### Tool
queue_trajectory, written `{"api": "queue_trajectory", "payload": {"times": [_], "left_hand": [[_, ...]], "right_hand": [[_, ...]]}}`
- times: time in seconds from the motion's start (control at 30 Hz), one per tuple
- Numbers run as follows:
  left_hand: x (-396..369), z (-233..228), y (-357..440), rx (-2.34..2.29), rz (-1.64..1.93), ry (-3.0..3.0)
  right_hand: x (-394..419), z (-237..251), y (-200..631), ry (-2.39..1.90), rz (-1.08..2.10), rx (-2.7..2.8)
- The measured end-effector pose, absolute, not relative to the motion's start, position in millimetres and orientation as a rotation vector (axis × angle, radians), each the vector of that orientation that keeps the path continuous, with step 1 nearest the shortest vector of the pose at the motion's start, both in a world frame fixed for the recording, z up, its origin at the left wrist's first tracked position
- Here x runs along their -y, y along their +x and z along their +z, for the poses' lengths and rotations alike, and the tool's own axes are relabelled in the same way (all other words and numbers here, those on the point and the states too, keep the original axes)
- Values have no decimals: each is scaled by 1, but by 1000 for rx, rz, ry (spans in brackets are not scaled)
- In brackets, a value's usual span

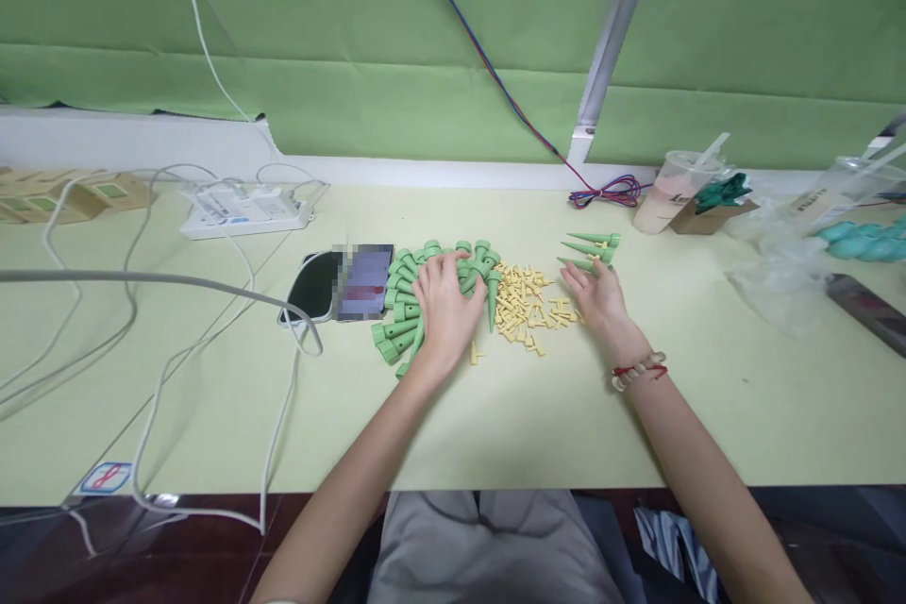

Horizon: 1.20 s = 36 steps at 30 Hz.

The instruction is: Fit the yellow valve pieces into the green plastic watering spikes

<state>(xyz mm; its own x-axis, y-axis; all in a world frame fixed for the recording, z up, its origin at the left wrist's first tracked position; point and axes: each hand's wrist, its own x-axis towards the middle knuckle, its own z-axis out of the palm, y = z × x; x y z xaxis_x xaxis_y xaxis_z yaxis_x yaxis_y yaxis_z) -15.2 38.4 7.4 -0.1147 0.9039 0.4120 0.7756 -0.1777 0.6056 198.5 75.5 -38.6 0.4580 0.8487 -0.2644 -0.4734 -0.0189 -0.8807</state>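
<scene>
My left hand (445, 302) rests over a pile of green plant watering spikes (402, 311). Its fingers are bent and touch the spikes, with the thumb apart from them; the undersides of the fingers are hidden. My right hand (601, 304) is open, palm turned partly up, and holds nothing I can see. Just beyond its fingertips three green spikes (593, 249) lie side by side, points to the left, with a little yellow showing on them. Between the hands is a heap of small yellow valve pieces (524, 307). A single yellow piece (475, 354) lies nearer me.
Left of the pile lie a dark phone (311, 288) and a lit screen (364, 283). White cables run from a power strip (244, 212). On the right are a drink cup (669, 193), a small brown box (712, 215), a plastic bag (779, 278) and another phone (869, 313).
</scene>
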Motion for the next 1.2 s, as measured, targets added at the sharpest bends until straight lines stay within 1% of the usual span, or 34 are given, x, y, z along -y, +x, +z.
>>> {"api": "queue_trajectory", "payload": {"times": [0.13,0.3,0.5,0.7,0.8,0.97,1.07,1.13,1.2], "left_hand": [[-39,3,-15,-2023,939,2205],[-36,-1,-14,-2100,789,2305],[-35,-1,-18,-2095,480,2381],[-31,6,-21,-2104,415,2323],[-28,13,-21,-2124,389,2305],[-30,14,-18,-2105,534,2340],[-33,8,-17,-2093,516,2364],[-34,7,-17,-2103,618,2365],[-34,9,-17,-1996,759,2395]], "right_hand": [[-76,-33,200,-1149,1101,326],[-78,-41,206,-1192,1054,509],[-78,-43,205,-1173,1046,610],[-73,-40,199,-1269,1042,693],[-71,-40,200,-1375,907,822],[-67,-40,199,-1539,495,1368],[-66,-40,198,-1580,279,1558],[-66,-42,201,-1629,100,1590],[-67,-44,206,-1704,-63,1621]]}}
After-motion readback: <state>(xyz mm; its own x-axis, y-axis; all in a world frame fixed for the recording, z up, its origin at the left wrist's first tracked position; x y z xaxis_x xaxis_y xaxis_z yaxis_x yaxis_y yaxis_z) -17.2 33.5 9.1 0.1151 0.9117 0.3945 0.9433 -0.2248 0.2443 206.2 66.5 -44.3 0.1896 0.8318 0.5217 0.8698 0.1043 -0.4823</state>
